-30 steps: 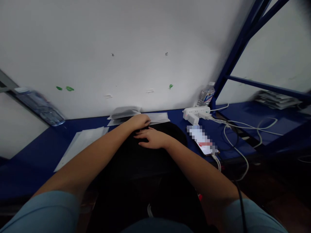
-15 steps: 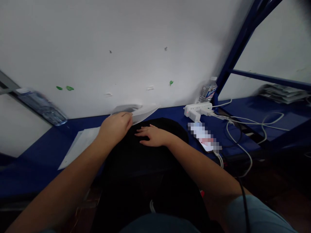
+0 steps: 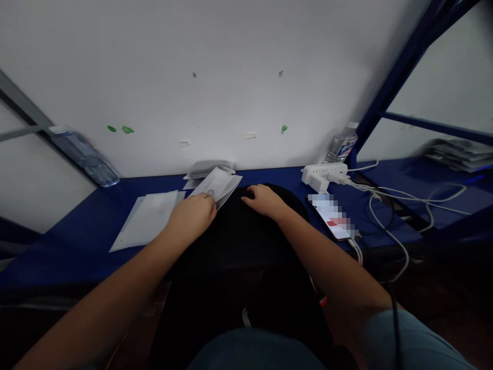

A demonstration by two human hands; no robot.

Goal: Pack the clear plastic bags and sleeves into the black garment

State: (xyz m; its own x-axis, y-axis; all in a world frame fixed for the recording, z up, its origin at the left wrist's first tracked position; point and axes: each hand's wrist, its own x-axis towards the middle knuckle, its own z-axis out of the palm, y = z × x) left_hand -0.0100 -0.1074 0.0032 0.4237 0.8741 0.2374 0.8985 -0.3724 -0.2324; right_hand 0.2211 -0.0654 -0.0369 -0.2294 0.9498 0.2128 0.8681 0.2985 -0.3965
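My left hand (image 3: pixel 196 213) is closed on the near end of a whitish flat packet (image 3: pixel 221 184) with a small grey print. It tilts up over the left edge of a black cloth item (image 3: pixel 231 231). Over the upper part of that cloth is my right hand (image 3: pixel 265 200), thumb and fingers apart and nothing seen between them. More whitish packets (image 3: pixel 206 167) lie against the wall behind the held one. Left of my left hand, flat whitish sheets or packets (image 3: pixel 148 218) rest on the blue table (image 3: pixel 77 221).
To the right stand a white power strip (image 3: pixel 327 170) with plugs and white cables (image 3: pixel 404 195), a phone (image 3: pixel 335 218) and a clear bottle (image 3: pixel 344 141). Another bottle (image 3: pixel 87 156) leans at the left. A stack of packets (image 3: pixel 460 153) lies beyond the blue frame (image 3: pixel 396 82).
The packet in my left hand has swung toward me, showing its printed face. My right hand has moved slightly right and up on the black cloth, with its fingers more bent. The view has shifted.
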